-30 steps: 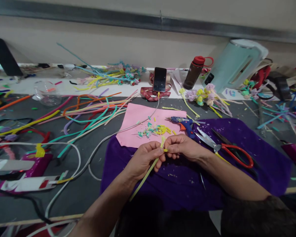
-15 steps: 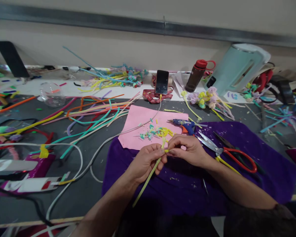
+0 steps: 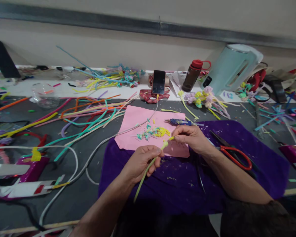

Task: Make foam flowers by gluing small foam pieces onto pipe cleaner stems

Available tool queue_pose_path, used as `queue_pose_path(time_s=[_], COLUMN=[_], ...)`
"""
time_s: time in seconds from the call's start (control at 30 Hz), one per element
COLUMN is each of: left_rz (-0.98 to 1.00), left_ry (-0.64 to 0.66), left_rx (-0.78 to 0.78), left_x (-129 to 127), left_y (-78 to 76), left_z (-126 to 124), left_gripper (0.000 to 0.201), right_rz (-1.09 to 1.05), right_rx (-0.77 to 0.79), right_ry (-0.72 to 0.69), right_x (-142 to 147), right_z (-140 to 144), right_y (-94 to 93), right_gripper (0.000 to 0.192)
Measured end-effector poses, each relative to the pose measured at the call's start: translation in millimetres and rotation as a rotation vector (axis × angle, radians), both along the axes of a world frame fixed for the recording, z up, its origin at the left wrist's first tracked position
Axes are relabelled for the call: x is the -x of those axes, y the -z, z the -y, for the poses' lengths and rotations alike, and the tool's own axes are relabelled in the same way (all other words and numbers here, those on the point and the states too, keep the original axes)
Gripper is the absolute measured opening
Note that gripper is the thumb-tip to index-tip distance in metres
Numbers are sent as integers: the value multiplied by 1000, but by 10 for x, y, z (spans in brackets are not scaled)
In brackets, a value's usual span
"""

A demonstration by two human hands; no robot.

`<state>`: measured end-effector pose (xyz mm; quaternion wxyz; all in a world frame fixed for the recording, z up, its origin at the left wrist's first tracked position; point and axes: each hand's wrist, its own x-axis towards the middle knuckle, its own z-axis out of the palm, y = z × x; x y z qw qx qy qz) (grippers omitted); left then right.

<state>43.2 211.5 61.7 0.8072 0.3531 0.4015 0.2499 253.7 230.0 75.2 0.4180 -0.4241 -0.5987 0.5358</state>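
Pulled the right hand [image 3: 191, 139] up and away from the left hand [image 3: 146, 162] since the earlier frame, taking along a short yellow piece [image 3: 171, 138] previously held close against the left fingertips. Now pinching that piece between right thumb and fingers, near the stem's end but apart from it. Gripping the pale yellow-green stem [image 3: 144, 179] in the left hand, just below its small pale head [image 3: 165, 144], with the free length slanting down toward the body, over the purple cloth [image 3: 236, 130].

Partly done, by the look of it: already at the stem's upper end, the small head; not attached, the yellow piece. Can't tell about fresh glue on either. Probably plenty left: still loose on the pink sheet [image 3: 132, 115], yellow bits [image 3: 163, 132] and teal bits [image 3: 144, 135]. Seemingly complete or close to it, behind the cloth: a flower bunch [image 3: 203, 98]. Apparently unused, on the desk [image 3: 71, 199] at left: loose stems [image 3: 93, 112]. Not in either hand: glue gun [image 3: 177, 121], partly behind the right hand, and red-handled scissors [image 3: 234, 150], partly hidden by the right forearm.
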Motion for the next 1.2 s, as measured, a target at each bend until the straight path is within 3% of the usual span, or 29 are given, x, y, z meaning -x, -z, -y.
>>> queue_pose_path(time_s=[0.3,0.73,1.2], left_rz=[-42,-146,-182], left_ry=[49,78,74], left_rx=[-24,-77,-106], left_x=[11,-10,-15], left_y=[18,-35,-51], left_z=[8,19,18], left_gripper=[19,20,20], right_rz=[28,279,405], right_rx=[28,-239,-329], right_ry=[-56,-174,-257], right_x=[10,4,-5], right_z=[13,23,32], right_y=[-20,-36,-49], right_gripper=[8,13,18])
